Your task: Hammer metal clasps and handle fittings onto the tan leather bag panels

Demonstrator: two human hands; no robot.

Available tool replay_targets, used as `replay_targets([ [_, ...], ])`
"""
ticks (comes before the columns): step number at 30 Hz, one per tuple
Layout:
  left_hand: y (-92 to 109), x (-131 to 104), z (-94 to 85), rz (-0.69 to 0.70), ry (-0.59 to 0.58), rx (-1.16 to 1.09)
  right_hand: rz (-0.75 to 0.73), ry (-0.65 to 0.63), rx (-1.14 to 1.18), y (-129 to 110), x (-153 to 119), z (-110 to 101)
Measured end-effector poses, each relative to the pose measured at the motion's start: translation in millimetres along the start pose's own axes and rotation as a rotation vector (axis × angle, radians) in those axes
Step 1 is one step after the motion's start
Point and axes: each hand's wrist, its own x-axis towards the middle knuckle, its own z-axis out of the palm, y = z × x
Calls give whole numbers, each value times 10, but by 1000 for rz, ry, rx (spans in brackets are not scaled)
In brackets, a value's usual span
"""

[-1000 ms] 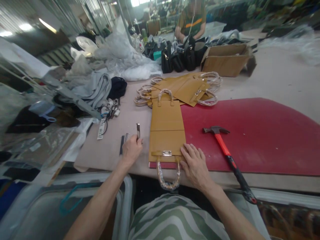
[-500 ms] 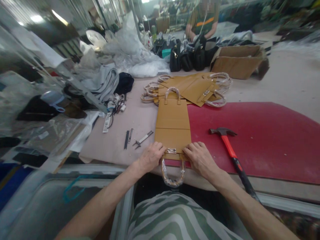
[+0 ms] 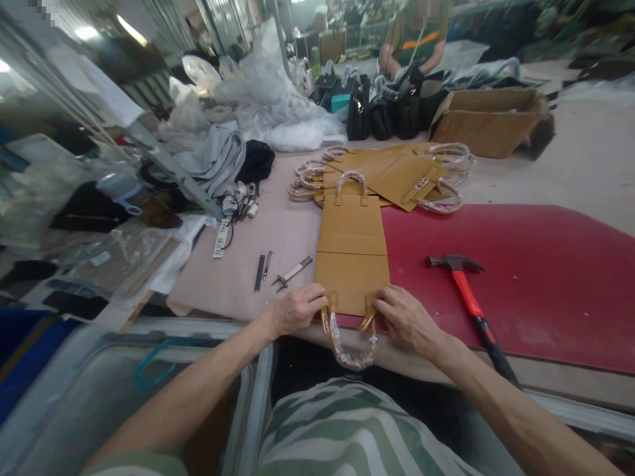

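Note:
A tan leather bag panel [image 3: 352, 274] lies flat on the table, a cross seam over its middle. Plastic-wrapped handles stick out at both ends: the far handle [image 3: 351, 176] and the near handle [image 3: 354, 360], which hangs past the table edge. My left hand [image 3: 300, 309] is closed, pinching at the near left corner by the handle base. At the near right corner my right hand [image 3: 405, 318] is likewise closed, thumb and fingers together. Shiny tan pieces show beside both hands; fingers partly hide what is gripped. No metal clasp shows on the panel now.
A claw hammer [image 3: 469, 297] lies on the red mat [image 3: 536, 277]. Left of the panel are a caliper [image 3: 294, 272] and small tools. More tan panels [image 3: 391, 168] are piled behind, with black bags [image 3: 381, 116], a cardboard box [image 3: 489, 125] and a co-worker [image 3: 414, 46] beyond.
The near end with the metal clasp no longer shows; handle bases and shiny tan pieces are exposed there instead. Both hands remain at the near corners. The whole view has shifted slightly.

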Motion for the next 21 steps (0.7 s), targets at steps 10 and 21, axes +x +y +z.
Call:
replay_targets([
  [10,199,-224,333,-203,402,-153,-132,168,104,115,-98,17],
  [21,574,-235,502,-398,602,-157,178,242,279,-127,-173,61],
])
